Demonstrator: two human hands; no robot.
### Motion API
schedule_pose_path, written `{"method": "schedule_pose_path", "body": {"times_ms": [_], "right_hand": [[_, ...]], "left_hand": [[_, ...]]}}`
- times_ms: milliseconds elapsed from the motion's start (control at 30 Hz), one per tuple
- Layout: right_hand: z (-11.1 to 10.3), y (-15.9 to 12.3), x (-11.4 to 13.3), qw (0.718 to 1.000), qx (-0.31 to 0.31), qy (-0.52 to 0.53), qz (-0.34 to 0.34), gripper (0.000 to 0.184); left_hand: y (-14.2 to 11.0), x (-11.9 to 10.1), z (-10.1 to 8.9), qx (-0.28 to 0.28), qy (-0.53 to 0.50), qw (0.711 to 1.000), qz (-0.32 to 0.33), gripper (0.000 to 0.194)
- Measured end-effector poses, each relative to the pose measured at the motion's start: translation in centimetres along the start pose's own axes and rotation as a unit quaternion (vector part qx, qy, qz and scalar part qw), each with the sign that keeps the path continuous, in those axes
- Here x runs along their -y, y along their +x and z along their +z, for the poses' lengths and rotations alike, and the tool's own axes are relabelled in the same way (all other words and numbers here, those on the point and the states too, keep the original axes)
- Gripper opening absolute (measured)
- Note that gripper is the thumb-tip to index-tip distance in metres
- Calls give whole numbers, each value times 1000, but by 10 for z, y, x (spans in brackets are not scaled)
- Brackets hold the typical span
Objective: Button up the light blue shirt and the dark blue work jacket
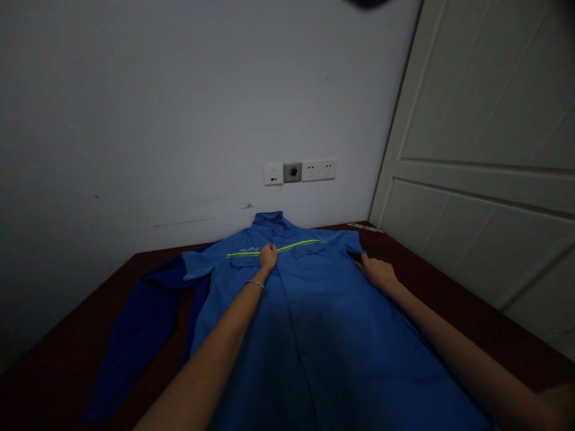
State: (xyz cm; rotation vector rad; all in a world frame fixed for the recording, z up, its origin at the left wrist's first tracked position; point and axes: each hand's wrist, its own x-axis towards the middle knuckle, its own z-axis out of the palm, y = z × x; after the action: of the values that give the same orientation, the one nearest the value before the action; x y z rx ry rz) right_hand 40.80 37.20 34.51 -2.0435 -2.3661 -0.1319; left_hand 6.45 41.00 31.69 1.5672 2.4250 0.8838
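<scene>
A blue work shirt [314, 323] with a yellow-green reflective chest stripe lies front-up on a dark red table [449, 287], collar toward the wall. My left hand [268, 256], a bracelet on its wrist, rests closed on the shirt's placket at the chest stripe, fingers pinched on the fabric. My right hand [376, 270] lies at the shirt's right armpit edge, fingers curled onto the cloth there. The shirt's left sleeve [139, 335] trails down along the table's left side.
A white wall stands right behind the table, with a row of sockets and a switch [299, 172] above the collar. A white panelled door [485, 179] borders the table's right side. A small strip [365, 227] lies at the far right corner.
</scene>
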Motion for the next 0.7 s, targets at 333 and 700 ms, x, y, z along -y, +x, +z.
{"method": "schedule_pose_path", "body": {"times_ms": [333,700], "right_hand": [[-79,-115,119,911,-87,61,-400,22],[-52,-242,248,718,-97,150,-673,55]], "left_hand": [[21,27,-55,88,9,995,38,30],[9,131,-183,66,199,977,-32,25]]}}
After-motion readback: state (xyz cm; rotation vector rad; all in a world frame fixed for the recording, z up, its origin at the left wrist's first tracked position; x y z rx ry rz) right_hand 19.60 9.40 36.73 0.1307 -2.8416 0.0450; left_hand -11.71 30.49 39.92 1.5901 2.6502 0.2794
